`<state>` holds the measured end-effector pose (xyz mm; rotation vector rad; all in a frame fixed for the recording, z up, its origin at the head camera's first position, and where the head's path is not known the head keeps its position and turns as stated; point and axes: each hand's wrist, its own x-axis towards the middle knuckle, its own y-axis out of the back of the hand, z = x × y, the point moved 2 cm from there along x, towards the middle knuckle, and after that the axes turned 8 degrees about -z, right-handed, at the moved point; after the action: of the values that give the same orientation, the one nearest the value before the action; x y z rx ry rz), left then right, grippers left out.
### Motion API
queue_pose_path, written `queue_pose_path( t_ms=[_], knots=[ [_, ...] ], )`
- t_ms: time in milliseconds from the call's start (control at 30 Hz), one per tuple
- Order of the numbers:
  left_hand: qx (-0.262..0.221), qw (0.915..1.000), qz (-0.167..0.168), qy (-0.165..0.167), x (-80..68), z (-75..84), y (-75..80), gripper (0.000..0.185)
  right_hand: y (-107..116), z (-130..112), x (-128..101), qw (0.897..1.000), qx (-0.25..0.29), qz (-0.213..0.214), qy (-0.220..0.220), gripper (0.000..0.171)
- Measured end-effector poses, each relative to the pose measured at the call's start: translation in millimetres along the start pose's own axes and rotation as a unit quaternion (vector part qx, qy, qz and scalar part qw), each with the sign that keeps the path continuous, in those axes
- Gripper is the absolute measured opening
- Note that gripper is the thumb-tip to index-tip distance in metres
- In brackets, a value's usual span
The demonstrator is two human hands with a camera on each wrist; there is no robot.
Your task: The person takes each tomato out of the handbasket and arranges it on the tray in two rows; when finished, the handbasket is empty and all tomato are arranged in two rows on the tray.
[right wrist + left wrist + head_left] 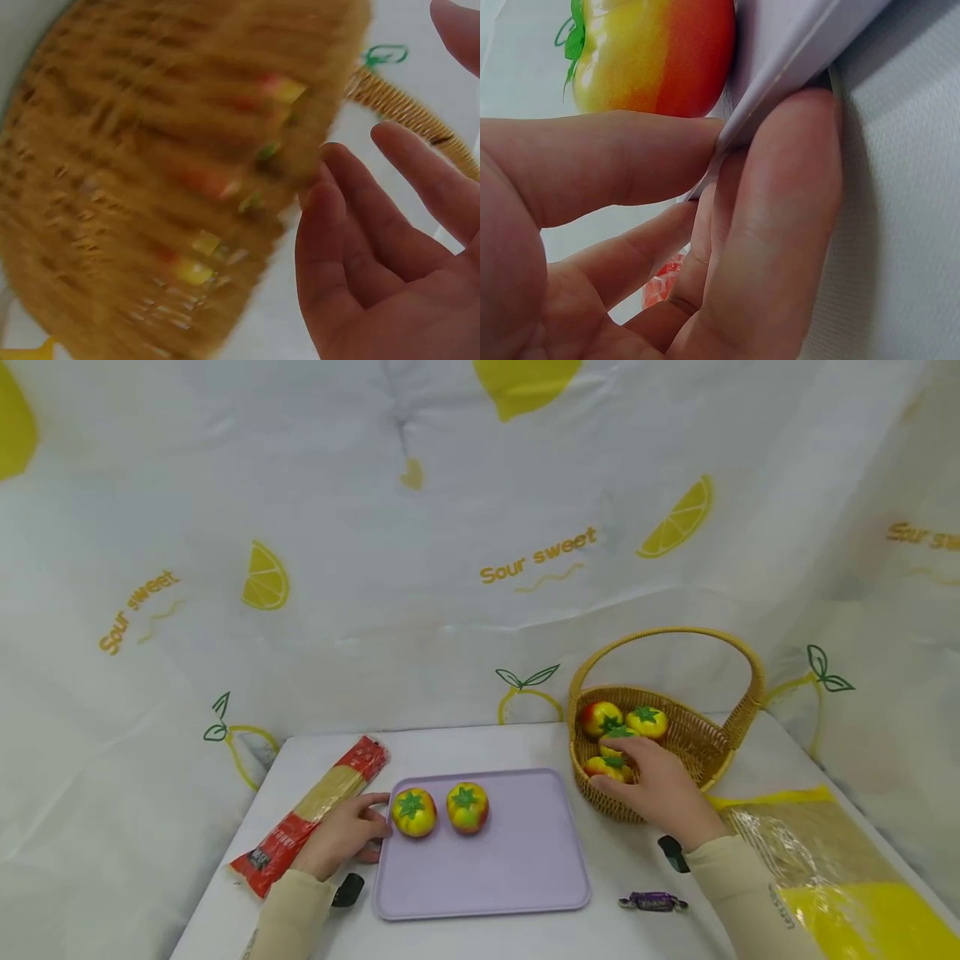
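My left hand (345,835) pinches the left rim of a lilac tray (517,877), which lies flat on the table. The left wrist view shows the thumb and fingers (787,202) on either side of that rim. Two yellow-red artificial tomatoes (414,812) with green leafy tops sit side by side on the tray. My right hand (663,789) reaches over a wicker basket (600,802), fingers spread and relaxed, above several more such tomatoes (600,718). In the right wrist view the basket wall (135,150) is blurred, and the hand there holds nothing.
A red-ended pack of dry noodles (330,797) lies left of the tray. A purple-wrapped candy (652,902) rests at the front right. Beside it is a large yellow and clear bag (855,893). The basket's tall handle (675,632) arches above it, near the lemon-print cloth behind.
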<state>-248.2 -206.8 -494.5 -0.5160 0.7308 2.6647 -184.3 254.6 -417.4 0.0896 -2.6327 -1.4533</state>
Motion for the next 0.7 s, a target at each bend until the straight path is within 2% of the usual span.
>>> queue_pose_path(
  t_ms=[200,700],
  knots=[
    [-0.001,1.0000,0.001,0.000,-1.1,1.1,-0.5,0.062,0.6,26.9,-0.1,0.999,-0.007,-0.010,-0.041,0.067],
    [-0.009,0.9999,0.002,-0.014,0.2,-0.8,0.7,0.060,-10.3,31.0,15.4,0.994,-0.016,-0.057,-0.088,0.073]
  ],
)
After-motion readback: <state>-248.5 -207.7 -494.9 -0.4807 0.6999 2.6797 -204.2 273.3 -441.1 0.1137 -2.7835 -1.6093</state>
